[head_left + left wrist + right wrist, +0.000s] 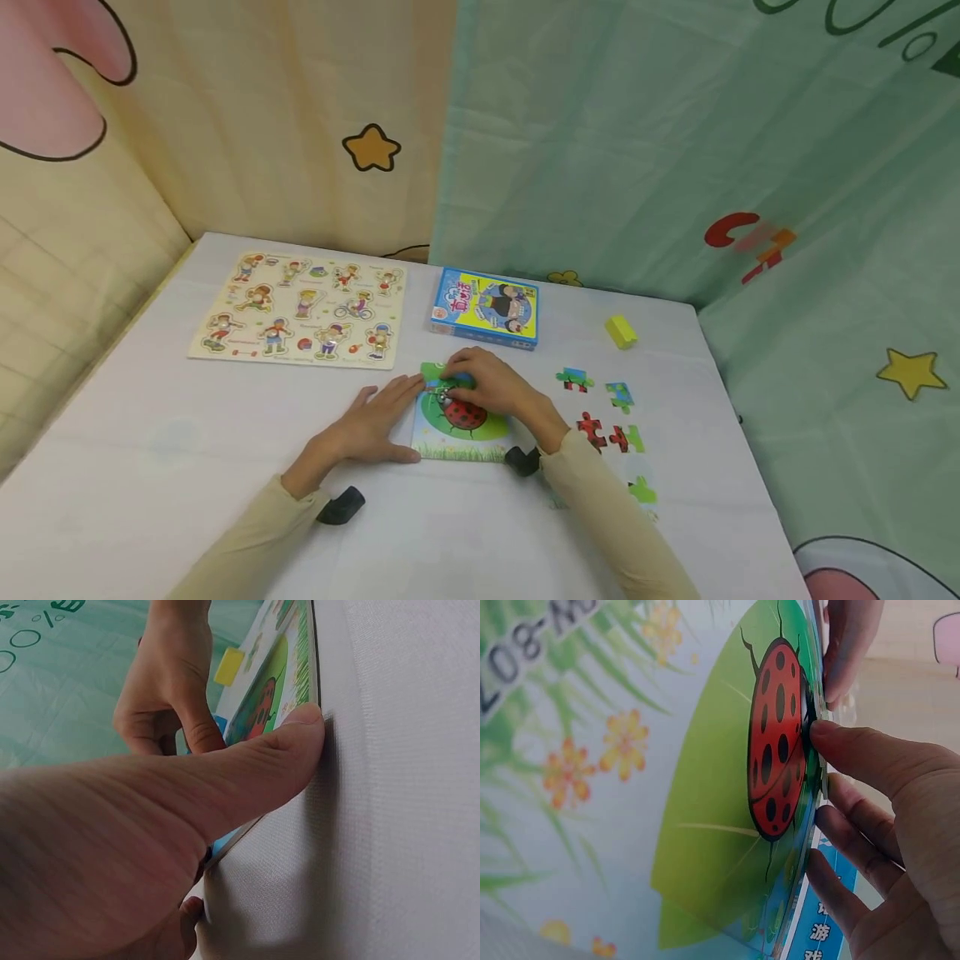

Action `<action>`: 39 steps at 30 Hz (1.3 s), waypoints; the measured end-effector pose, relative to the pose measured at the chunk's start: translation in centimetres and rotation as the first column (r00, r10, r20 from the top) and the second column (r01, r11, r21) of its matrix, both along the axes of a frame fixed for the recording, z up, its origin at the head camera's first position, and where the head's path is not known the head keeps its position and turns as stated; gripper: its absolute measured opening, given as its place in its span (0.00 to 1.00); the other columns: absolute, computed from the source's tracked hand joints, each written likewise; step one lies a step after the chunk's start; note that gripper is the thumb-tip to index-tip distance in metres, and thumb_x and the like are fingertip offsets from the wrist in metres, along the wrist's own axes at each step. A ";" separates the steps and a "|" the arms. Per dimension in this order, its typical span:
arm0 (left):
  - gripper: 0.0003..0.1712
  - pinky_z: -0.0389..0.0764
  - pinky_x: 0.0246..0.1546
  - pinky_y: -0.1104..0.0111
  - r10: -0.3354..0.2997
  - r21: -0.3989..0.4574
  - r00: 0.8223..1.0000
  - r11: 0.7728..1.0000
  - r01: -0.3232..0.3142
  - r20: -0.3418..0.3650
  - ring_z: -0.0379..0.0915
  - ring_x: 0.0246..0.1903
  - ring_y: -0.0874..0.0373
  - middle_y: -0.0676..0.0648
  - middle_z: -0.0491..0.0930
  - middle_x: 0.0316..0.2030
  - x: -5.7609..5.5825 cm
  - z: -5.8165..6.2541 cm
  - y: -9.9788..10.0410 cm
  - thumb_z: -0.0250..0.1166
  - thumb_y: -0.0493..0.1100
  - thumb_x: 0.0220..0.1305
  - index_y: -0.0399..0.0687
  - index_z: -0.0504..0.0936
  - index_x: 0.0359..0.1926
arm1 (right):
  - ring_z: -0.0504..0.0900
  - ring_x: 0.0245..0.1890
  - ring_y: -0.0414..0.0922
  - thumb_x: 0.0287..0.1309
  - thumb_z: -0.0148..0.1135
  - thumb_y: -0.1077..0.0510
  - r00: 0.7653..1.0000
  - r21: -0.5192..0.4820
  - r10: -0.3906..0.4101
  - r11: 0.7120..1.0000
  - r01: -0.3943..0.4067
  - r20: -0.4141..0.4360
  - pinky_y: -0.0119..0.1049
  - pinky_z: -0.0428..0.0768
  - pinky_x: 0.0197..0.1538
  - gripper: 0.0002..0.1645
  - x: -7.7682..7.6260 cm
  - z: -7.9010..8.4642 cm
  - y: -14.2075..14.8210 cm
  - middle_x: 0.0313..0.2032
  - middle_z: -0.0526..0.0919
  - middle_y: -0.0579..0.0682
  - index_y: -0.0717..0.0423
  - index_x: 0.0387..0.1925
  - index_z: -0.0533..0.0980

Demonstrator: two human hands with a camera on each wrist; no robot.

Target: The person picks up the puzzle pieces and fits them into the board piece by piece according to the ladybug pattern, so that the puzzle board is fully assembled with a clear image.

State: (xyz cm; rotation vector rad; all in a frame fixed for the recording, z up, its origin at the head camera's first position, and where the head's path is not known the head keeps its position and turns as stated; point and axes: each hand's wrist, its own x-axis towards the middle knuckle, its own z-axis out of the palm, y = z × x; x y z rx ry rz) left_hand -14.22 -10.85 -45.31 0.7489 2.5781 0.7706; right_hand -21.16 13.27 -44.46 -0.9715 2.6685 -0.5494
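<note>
The code "W-807" could be read on your ladybird puzzle (467, 438), running up to where the right wrist view cut it off. On the side of your blue-and-yellow box (486, 308), near the table's far edge, the white characters "游戏" showed. Green lettering with a "%" sign marked the green curtain (600, 150) behind; the rest of it was cut off.

The ladybird puzzle lay flat around the middle of your white-covered table (420, 533). Your left hand (378, 429) was unclenched, fingers extended to the puzzle's left edge and thumb resting on its near left corner. Your right hand (495, 383) reached over the puzzle's far part, fingers bent and spaced apart, the thumb touching beside the ladybird's head; whether they pinched a piece, you could not tell from these views.

Loose jigsaw pieces (591, 431) lay toward the table's right edge, some partly behind your right sleeve (607, 508). Your yellow block (621, 332) sat toward the far right corner, and the wooden sports-figure puzzle (251, 342) by the far left corner.
</note>
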 end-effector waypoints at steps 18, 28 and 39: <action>0.62 0.46 0.73 0.34 -0.002 0.013 1.000 1.000 0.002 0.011 0.42 0.77 0.38 0.41 0.50 0.79 -0.1 0.1 -0.3 0.77 0.56 0.52 0.42 0.52 0.78 | 0.75 0.59 0.43 0.65 0.66 0.49 1.000 0.066 -0.026 0.997 0.027 -0.007 0.40 0.74 0.67 0.20 0.1 0.2 -0.8 0.58 0.80 0.45 0.47 0.57 0.82; 0.59 0.48 0.72 0.34 -0.010 -0.006 1.000 1.000 0.010 0.003 0.43 0.77 0.37 0.41 0.50 0.79 0.2 0.0 -0.3 0.76 0.56 0.53 0.43 0.55 0.78 | 0.74 0.58 0.43 0.64 0.67 0.49 0.999 0.089 -0.035 0.995 0.035 0.000 0.39 0.74 0.67 0.19 0.5 0.6 -1.3 0.58 0.80 0.44 0.45 0.55 0.83; 0.59 0.51 0.72 0.36 -0.009 -0.007 1.000 1.000 0.009 -0.022 0.45 0.77 0.38 0.44 0.53 0.78 0.0 0.1 -0.1 0.77 0.56 0.51 0.45 0.57 0.77 | 0.74 0.60 0.43 0.63 0.68 0.49 0.999 0.122 -0.040 0.992 0.042 -0.015 0.39 0.74 0.68 0.19 0.4 0.8 -1.2 0.58 0.80 0.43 0.44 0.56 0.83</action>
